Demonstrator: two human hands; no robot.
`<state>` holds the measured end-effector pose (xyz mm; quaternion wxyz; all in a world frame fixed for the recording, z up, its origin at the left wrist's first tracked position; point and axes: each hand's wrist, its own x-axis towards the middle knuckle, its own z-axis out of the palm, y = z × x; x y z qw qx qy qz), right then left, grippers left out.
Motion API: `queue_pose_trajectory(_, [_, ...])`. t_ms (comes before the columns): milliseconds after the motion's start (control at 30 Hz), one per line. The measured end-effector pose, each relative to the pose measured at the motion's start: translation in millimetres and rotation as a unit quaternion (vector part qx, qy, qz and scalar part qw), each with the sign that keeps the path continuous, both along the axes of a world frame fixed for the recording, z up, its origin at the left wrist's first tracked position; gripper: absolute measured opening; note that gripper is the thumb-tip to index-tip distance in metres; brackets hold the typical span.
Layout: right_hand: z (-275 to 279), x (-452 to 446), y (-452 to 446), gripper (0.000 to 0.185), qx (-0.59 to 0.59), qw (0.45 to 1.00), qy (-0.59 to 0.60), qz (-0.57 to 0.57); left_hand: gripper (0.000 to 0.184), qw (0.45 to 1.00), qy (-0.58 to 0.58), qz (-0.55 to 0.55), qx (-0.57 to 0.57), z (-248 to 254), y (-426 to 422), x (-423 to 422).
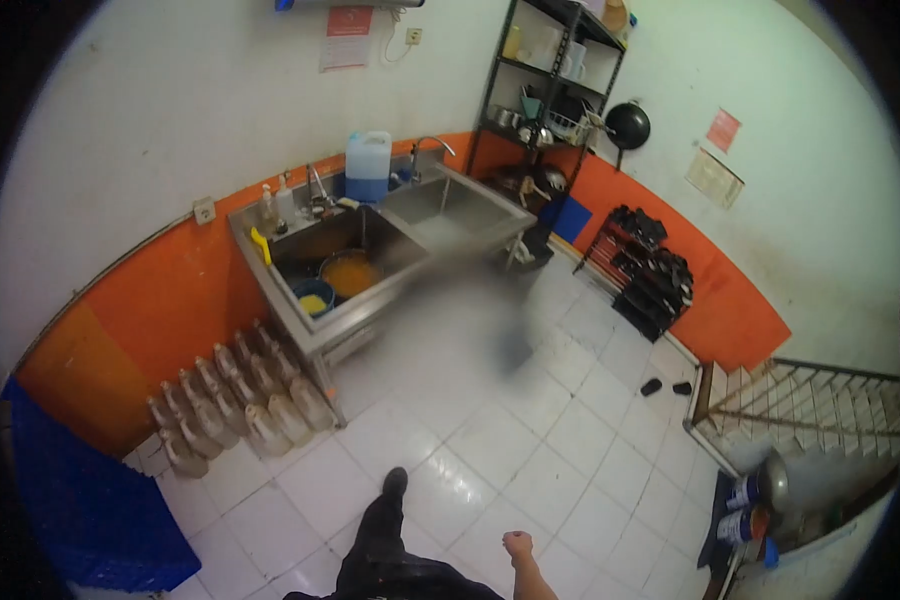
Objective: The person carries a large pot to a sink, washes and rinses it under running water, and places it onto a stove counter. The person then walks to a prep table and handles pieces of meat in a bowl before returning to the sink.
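My right hand (517, 543) hangs low over the white tiled floor, its fingers curled in and nothing visible in them. It touches none of the things around it. My left hand is out of the frame. One leg in dark trousers (378, 530) and a dark shoe (396, 482) reach forward on the tiles. Ahead stands a steel double sink (315, 335). Its left basin holds a pot of orange liquid (351, 272) and a dark tub with something yellow (313, 297). A blurred patch covers the floor and sink front near the middle.
Rows of clear jugs (270, 425) stand left of the sink, near a blue box-like block (100, 490). A blue-liquid jerrycan (368, 165) sits behind the basins. A shelf rack (545, 70), a shoe rack (650, 270), loose slippers (652, 386) and a stair railing (820, 390) are to the right.
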<state>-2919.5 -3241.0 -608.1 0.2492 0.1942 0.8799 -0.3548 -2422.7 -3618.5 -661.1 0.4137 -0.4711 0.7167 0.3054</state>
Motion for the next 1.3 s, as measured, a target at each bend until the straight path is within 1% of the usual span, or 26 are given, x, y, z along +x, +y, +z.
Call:
queue_pose_trajectory(133, [4,-148,-122,0.034,0.026,0.990,0.044,0.134,0.028,0.963,0.072,0.155,-0.209,-3,-84,-197])
queue_pose_trajectory(200, [51,-205,-200,0.033,-0.058,0.994,0.011,0.092,0.032,0.874,0.273,0.183,-0.357,21,-131,-328])
queue_pose_trajectory(233, [60,-244,-239,0.021,-0.120,0.985,0.061,0.109,0.036,0.789,0.412,0.208,-0.405,76,-165,-415])
queue_pose_trajectory(267, [71,-284,-273,0.019,-0.114,0.977,0.103,0.145,0.038,0.722,0.516,0.140,-0.439,122,-199,-488])
queue_pose_trajectory(300, [68,-330,-305,0.016,-0.148,0.963,0.127,0.186,0.039,0.683,0.586,0.139,-0.412,162,-229,-558])
queue_pose_trajectory(333, [105,-361,-347,0.013,-0.210,0.958,0.117,0.154,0.037,0.678,0.594,0.130,-0.413,187,-251,-617])
queue_pose_trajectory(367, [148,-400,-392,0.013,-0.228,0.942,0.146,0.196,0.039,0.681,0.603,0.133,-0.395,226,-274,-676])
queue_pose_trajectory(433, [212,-479,-476,0.017,-0.294,0.912,0.154,0.242,0.043,0.680,0.616,0.142,-0.371,235,-322,-776])
queue_pose_trajectory(500, [280,-557,-571,0.013,-0.269,0.883,0.230,0.309,0.044,0.682,0.581,0.176,-0.407,244,-365,-865])
queue_pose_trajectory(567, [277,-651,-671,0.012,-0.335,0.830,0.282,0.347,0.045,0.681,0.539,0.222,-0.442,232,-387,-925])
queue_pose_trajectory(600, [241,-714,-723,0.011,-0.373,0.801,0.274,0.381,0.048,0.701,0.466,0.244,-0.481,224,-394,-952])
queue_pose_trajectory(633, [221,-755,-768,0.013,-0.333,0.811,0.247,0.414,0.050,0.716,0.389,0.261,-0.517,218,-405,-977])
queue_pose_trajectory(667, [203,-796,-812,0.015,-0.291,0.815,0.221,0.449,0.053,0.712,0.390,0.263,-0.521,217,-403,-981])
queue_pose_trajectory(700, [132,-847,-851,0.017,-0.197,0.797,0.232,0.521,0.056,0.708,0.391,0.261,-0.527,216,-408,-990])
queue_pose_trajectory(767, [-9,-951,-930,0.021,-0.016,0.710,0.269,0.651,0.059,0.714,0.342,0.306,-0.529,204,-417,-1011])
queue_pose_trajectory(800, [-41,-974,-943,0.023,0.041,0.705,0.215,0.674,0.059,0.736,0.311,0.308,-0.516,205,-411,-1013])
queue_pose_trajectory(867, [-96,-1016,-969,0.028,0.158,0.666,0.105,0.721,0.058,0.705,0.303,0.328,-0.551,195,-440,-1037])
queue_pose_trajectory(900, [-163,-1044,-973,0.030,0.247,0.520,0.123,0.808,0.058,0.715,0.282,0.326,-0.550,190,-450,-1044])
queue_pose_trajectory(933, [-182,-1056,-973,0.030,0.241,0.513,0.101,0.818,0.057,0.705,0.279,0.345,-0.553,187,-452,-1051])
queue_pose_trajectory(967, [-188,-1067,-976,0.035,0.235,0.457,0.102,0.852,0.056,0.693,0.277,0.366,-0.556,184,-454,-1057])
queue_pose_trajectory(1033, [-179,-1066,-944,0.040,0.231,0.397,0.089,0.884,0.056,0.704,0.245,0.363,-0.559,189,-444,-1051])
queue_pose_trajectory(1100, [-173,-1083,-939,0.046,0.186,0.380,0.185,0.887,0.056,0.703,0.235,0.348,-0.574,185,-451,-1058])
queue_pose_trajectory(1133, [-165,-1088,-944,0.046,0.186,0.378,0.178,0.889,0.056,0.707,0.230,0.349,-0.570,182,-452,-1058])
queue_pose_trajectory(1167, [-160,-1088,-952,0.047,0.173,0.446,0.133,0.868,0.056,0.708,0.244,0.352,-0.562,182,-451,-1056])
queue_pose_trajectory(1233, [-177,-1091,-955,0.049,0.162,0.511,0.084,0.840,0.056,0.695,0.261,0.370,-0.558,182,-453,-1066])
queue_pose_trajectory(1300, [-204,-1094,-952,0.049,0.252,0.411,0.059,0.874,0.055,0.710,0.244,0.367,-0.549,183,-448,-1063])
